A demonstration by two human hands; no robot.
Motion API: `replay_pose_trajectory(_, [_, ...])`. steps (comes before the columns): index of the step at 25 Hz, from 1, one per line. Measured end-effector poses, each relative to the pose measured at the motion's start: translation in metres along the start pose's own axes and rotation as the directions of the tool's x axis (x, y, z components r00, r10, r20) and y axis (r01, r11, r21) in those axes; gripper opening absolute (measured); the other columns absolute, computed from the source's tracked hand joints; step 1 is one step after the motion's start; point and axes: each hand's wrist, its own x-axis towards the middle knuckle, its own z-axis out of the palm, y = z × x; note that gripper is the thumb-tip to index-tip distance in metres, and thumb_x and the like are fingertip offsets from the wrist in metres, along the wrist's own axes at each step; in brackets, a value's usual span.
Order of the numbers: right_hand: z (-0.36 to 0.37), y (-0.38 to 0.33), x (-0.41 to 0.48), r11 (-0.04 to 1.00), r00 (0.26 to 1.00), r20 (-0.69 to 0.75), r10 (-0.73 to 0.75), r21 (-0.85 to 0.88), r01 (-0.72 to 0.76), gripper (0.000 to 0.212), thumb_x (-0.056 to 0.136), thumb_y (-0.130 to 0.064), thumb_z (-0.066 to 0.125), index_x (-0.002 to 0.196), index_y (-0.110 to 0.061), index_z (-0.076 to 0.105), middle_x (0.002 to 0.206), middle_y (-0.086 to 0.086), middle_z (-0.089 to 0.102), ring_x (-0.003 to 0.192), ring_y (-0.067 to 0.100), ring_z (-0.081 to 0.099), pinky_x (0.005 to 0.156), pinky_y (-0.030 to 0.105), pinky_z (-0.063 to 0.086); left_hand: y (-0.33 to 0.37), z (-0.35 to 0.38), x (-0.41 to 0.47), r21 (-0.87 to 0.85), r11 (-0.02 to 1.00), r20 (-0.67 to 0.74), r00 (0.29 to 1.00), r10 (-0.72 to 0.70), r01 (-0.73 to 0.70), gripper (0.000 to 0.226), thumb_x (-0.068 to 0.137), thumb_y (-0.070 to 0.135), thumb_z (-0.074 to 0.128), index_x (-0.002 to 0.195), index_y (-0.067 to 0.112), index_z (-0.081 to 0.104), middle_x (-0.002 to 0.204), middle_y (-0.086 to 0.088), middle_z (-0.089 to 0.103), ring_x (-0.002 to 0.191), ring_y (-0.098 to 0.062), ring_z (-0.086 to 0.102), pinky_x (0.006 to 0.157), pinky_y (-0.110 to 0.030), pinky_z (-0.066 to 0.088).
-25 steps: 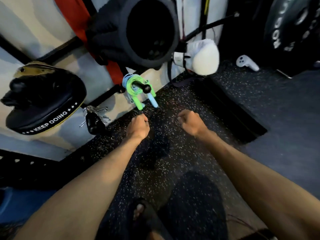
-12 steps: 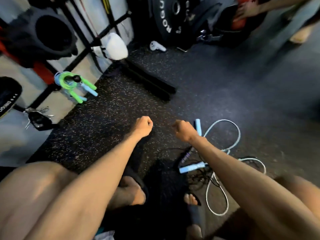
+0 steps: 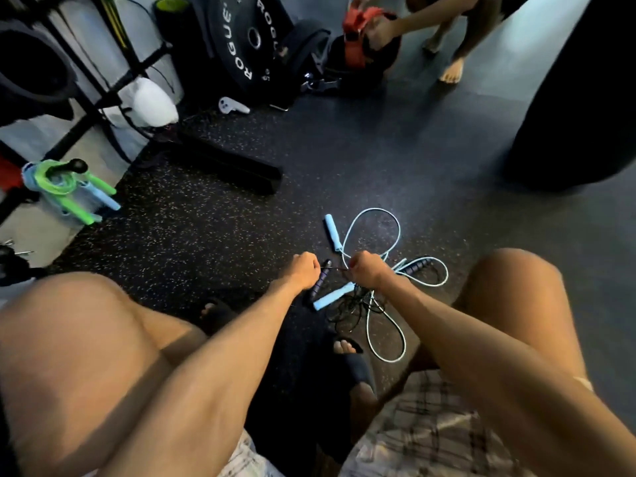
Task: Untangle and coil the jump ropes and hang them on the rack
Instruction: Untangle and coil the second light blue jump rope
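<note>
Head view, and we're partway through. Well left of the Rogue weight plate [image 3: 241,46] and nearer to us, the rack peg [image 3: 76,164] already carries a coiled green jump rope [image 3: 51,182] and, by the look of it, a pale blue coil [image 3: 29,177] tucked behind it. Those look done.

Down on the floor [image 3: 206,242], well below and right of the plate, two ropes lie knotted together: the light blue jump rope [image 3: 373,235] sprawled in loose loops, and the black jump rope [image 3: 347,309] bunched over it. Left hand [image 3: 304,270] and right hand [image 3: 368,273] are both clenched, with a thin black cord stretched between them. So untangling, coiling and hanging all remain for this pair.

Containers? Only a dark bag [image 3: 375,63] just right of the plate, with something red [image 3: 356,32] at its mouth. What's inside is hidden.
</note>
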Motion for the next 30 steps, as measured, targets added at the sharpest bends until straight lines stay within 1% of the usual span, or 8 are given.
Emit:
replay_pose_trajectory(4, [0.019,0.022,-0.009,0.995,0.999,0.011,0.049,-0.085,-0.048,0.025,0.086,-0.02,0.058,0.103,-0.006,0.07,0.107,0.019,0.072,0.101,0.035,0.068,0.079,0.035,0.051,-0.005,0.031,0.001,0.057,0.997,0.019,0.998,0.053,-0.054,0.015,0.092,0.017,0.053,0.086,0.021,0.066,0.11,-0.014,0.068,0.1,-0.034,0.064,0.085,-0.039,0.052])
replay_pose_trajectory(8, [0.037,0.037,-0.011,0.979,0.999,0.001,0.045,-0.197,-0.044,0.031,0.089,-0.02,0.052,0.115,-0.009,0.063,0.114,0.02,0.069,0.107,0.038,0.065,0.082,0.038,0.052,-0.019,0.069,0.01,0.082,0.994,0.048,0.996,0.072,-0.076,0.02,0.09,0.012,0.054,0.097,0.016,0.072,0.114,-0.018,0.068,0.105,-0.037,0.064,0.088,-0.04,0.053])
replay_pose_trajectory(13, [0.057,0.047,0.016,0.945,0.992,-0.067,-0.111,-0.317,0.084,0.03,0.091,-0.014,0.048,0.118,-0.009,0.059,0.12,0.017,0.062,0.118,0.038,0.053,0.094,0.043,0.045,-0.019,0.103,0.036,0.108,0.991,0.057,0.996,0.071,-0.077,0.023,0.092,0.011,0.057,0.114,0.014,0.065,0.125,-0.016,0.061,0.11,-0.036,0.061,0.091,-0.039,0.051])
replay_pose_trajectory(16, [0.067,0.047,0.036,0.924,0.987,-0.084,-0.14,-0.37,0.099,0.029,0.091,-0.009,0.047,0.119,-0.007,0.052,0.115,0.017,0.066,0.114,0.037,0.056,0.089,0.043,0.045,-0.017,0.119,0.059,0.122,0.989,0.017,0.996,0.083,-0.084,0.024,0.092,0.008,0.057,0.115,0.012,0.06,0.127,-0.014,0.059,0.113,-0.034,0.059,0.091,-0.041,0.049])
replay_pose_trajectory(20, [0.075,0.071,0.066,0.946,0.998,-0.07,0.006,-0.324,-0.028,0.024,0.095,-0.009,0.047,0.118,-0.007,0.05,0.113,0.017,0.068,0.107,0.039,0.064,0.082,0.042,0.05,-0.019,0.151,0.096,0.191,0.976,0.033,0.994,0.102,-0.106,0.033,0.092,0.013,0.059,0.124,0.013,0.052,0.131,-0.011,0.053,0.123,-0.03,0.05,0.097,-0.041,0.043])
replay_pose_trajectory(24, [0.082,0.097,0.074,0.95,0.997,-0.038,0.063,-0.305,-0.072,0.025,0.094,-0.006,0.043,0.117,-0.008,0.053,0.114,0.016,0.068,0.107,0.038,0.064,0.081,0.041,0.05,-0.017,0.184,0.114,0.312,0.945,0.006,0.995,0.1,-0.097,0.042,0.09,0.023,0.065,0.128,0.018,0.048,0.133,-0.008,0.048,0.127,-0.029,0.044,0.098,-0.042,0.04])
replay_pose_trajectory(28, [0.081,0.113,0.066,0.951,0.996,-0.034,0.08,-0.298,-0.086,0.028,0.093,-0.004,0.043,0.121,-0.007,0.05,0.115,0.017,0.067,0.107,0.039,0.064,0.081,0.043,0.05,-0.013,0.195,0.115,0.279,0.951,0.026,0.991,0.134,-0.136,0.047,0.082,0.007,0.07,0.122,0.012,0.046,0.129,-0.013,0.047,0.119,-0.033,0.049,0.094,-0.043,0.044])
replay_pose_trajectory(30, [0.079,0.112,0.058,0.943,0.997,-0.049,0.053,-0.325,-0.066,0.035,0.092,-0.002,0.043,0.127,-0.007,0.044,0.112,0.016,0.068,0.104,0.039,0.065,0.076,0.043,0.048,-0.007,0.183,0.11,0.202,0.964,0.05,0.985,0.167,-0.174,0.042,0.081,-0.005,0.06,0.119,0.008,0.045,0.127,-0.015,0.049,0.117,-0.037,0.051,0.095,-0.046,0.043])
